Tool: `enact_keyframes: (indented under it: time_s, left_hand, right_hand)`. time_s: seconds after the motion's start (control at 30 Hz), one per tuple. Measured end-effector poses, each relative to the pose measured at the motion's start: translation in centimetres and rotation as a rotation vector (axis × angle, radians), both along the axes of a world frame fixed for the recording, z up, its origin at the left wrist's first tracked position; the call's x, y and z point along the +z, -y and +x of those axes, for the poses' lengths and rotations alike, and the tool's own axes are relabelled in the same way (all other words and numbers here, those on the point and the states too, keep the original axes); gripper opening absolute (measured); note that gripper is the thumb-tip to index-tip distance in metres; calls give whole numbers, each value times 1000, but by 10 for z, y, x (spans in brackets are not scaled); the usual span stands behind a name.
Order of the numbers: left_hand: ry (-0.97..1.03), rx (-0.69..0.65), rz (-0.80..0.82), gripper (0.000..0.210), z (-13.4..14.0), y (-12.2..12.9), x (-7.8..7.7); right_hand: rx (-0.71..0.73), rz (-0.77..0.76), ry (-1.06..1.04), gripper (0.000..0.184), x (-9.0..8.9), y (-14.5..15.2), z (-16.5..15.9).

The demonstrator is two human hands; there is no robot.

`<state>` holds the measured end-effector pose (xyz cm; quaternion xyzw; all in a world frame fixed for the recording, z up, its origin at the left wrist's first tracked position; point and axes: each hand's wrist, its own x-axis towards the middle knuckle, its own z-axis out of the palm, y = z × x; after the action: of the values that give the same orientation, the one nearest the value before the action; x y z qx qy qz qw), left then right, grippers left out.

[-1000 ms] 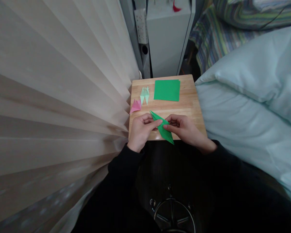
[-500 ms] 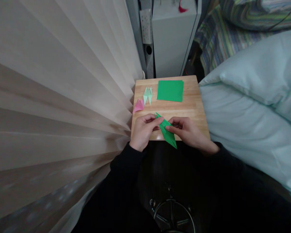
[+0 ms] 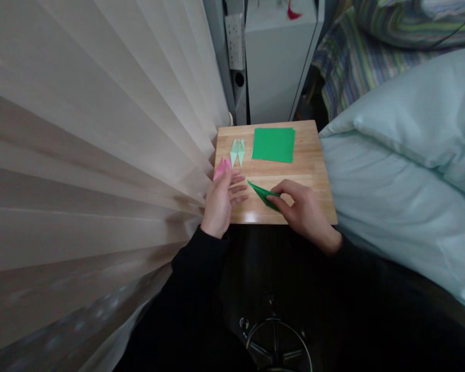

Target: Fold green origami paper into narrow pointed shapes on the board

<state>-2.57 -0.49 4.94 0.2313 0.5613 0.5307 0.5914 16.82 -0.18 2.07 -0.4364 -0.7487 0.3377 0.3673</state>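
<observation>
Between the thumb and fingers of my right hand [image 3: 300, 206] is a folded green origami paper [image 3: 262, 194], narrow and pointed, its tip aimed up and left. My left hand [image 3: 220, 199] is off the paper, fingers spread, at the left side of the small wooden table [image 3: 310, 170]. Just beyond my left thumb lies a pink folded paper [image 3: 222, 166], partly covered by that hand. Two pale green folded papers [image 3: 237, 152] rest side by side behind it. A stack of flat green paper [image 3: 273, 144] lies at the table's back.
A pleated curtain [image 3: 139, 129] hangs along the table's left edge. Pale blue bedding [image 3: 403, 144] borders the right. Behind the table stands a white cabinet [image 3: 279, 67] beside a power strip [image 3: 235, 41]. A wheeled chair base [image 3: 275, 341] is on the dark floor below.
My left hand has let go of the green paper and moved left, its fingers opening. The paper, now in my right hand alone, has turned and shows a narrower side.
</observation>
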Motion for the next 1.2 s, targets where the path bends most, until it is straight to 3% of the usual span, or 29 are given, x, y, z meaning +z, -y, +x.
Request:
enact_keyframes:
  time_s: [0.07, 0.13, 0.2, 0.27, 0.33, 0.43, 0.57, 0.67, 0.73, 0.83, 0.93, 1.03, 1.2]
  left_hand:
    - [139, -195, -159, 56, 1, 1, 2]
    - [232, -385, -240, 49, 4, 4, 2]
    - [225, -440, -190, 26, 8, 6, -2]
    - [177, -384, -91, 11, 10, 7, -6]
    - [140, -307, -19, 8, 9, 6, -8]
    - [128, -235, -9, 6, 7, 3, -7]
    - [180, -179, -53, 4, 6, 1, 1]
    - [222, -225, -99, 4, 6, 3, 4]
    - [225, -292, -108, 8, 6, 4, 5]
    - [182, -347, -48, 30, 7, 7, 5]
    - [126, -329, 45, 44, 6, 9, 5]
    - [95, -367, 106, 36, 5, 10, 7]
    - [-44, -469, 216, 30, 2, 9, 7]
  right_hand:
    - [-46, 302, 147, 14, 2, -1, 4]
    - [-12, 484, 239, 15, 5, -2, 9]
    - [24, 566, 275, 18, 7, -3, 13]
    - [7, 575, 271, 21, 7, -5, 15]
    - [-70, 506, 222, 29, 4, -8, 16]
    - [-131, 258, 61, 59, -3, -12, 16]
    - [-26, -60, -147, 76, -5, -11, 15]
    - [153, -210, -264, 71, 3, -6, 12]
    - [200, -234, -268, 56, 9, -3, 10]
    - [170, -254, -277, 33, 16, -2, 9]
    - [136, -330, -369, 30, 18, -2, 8]
    - [98, -409, -472, 34, 18, -2, 7]
    - [-5, -404, -534, 29, 21, -5, 10]
